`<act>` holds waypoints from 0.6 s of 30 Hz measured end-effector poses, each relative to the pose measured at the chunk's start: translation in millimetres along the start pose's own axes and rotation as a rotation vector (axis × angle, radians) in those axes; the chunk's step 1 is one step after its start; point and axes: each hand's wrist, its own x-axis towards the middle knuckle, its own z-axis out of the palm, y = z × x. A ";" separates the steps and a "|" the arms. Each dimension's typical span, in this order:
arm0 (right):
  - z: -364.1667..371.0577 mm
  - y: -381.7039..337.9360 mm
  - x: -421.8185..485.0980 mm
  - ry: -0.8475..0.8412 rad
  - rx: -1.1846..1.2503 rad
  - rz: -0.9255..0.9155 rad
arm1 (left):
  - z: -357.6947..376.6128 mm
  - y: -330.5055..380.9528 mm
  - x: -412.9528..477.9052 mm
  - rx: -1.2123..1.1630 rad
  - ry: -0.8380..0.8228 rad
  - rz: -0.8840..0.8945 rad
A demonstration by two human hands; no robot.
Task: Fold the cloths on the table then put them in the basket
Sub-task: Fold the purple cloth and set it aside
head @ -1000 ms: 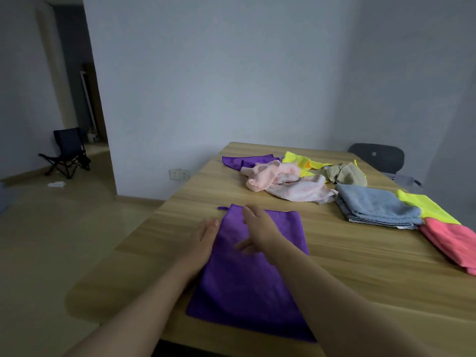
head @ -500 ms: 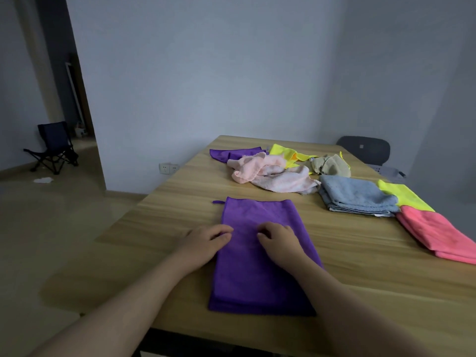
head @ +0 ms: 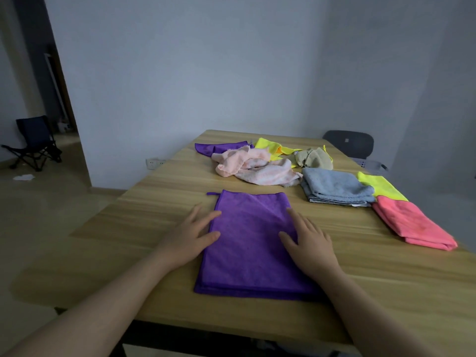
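Observation:
A purple cloth (head: pixel 251 243), folded in half, lies flat near the front of the wooden table (head: pixel 159 202). My left hand (head: pixel 189 235) rests flat on its left edge with fingers straight. On the cloth's right side my right hand (head: pixel 307 240) presses flat, fingers spread. Behind it lie a crumpled pale pink cloth (head: pixel 253 168), a second purple cloth (head: pixel 219 147), a yellow cloth (head: pixel 273 148) and a beige cloth (head: pixel 314 158). To the right sit a folded blue-grey cloth (head: pixel 334 186), a folded yellow cloth (head: pixel 378 185) and a folded pink cloth (head: pixel 409 225). No basket is in view.
A dark office chair (head: pixel 349 144) stands behind the table's far right corner. A folding camp chair (head: pixel 33 143) stands on the floor at far left, beyond a doorway. A wall socket (head: pixel 153 163) is on the wall left of the table.
Both hands have slid apart from the middle of the purple cloth toward its left and right edges, smoothing it flat. The view has shifted slightly.

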 end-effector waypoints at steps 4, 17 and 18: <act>-6.0 9.5 -15.2 -0.141 0.005 -0.097 | -1.1 0.8 -17.3 0.148 -0.139 0.247; -28.1 24.3 -53.4 -0.328 -0.102 -0.344 | -13.8 10.6 -50.1 0.402 -0.338 0.292; -31.2 25.6 -57.1 -0.364 -0.091 -0.377 | -15.5 11.3 -53.1 0.376 -0.357 0.294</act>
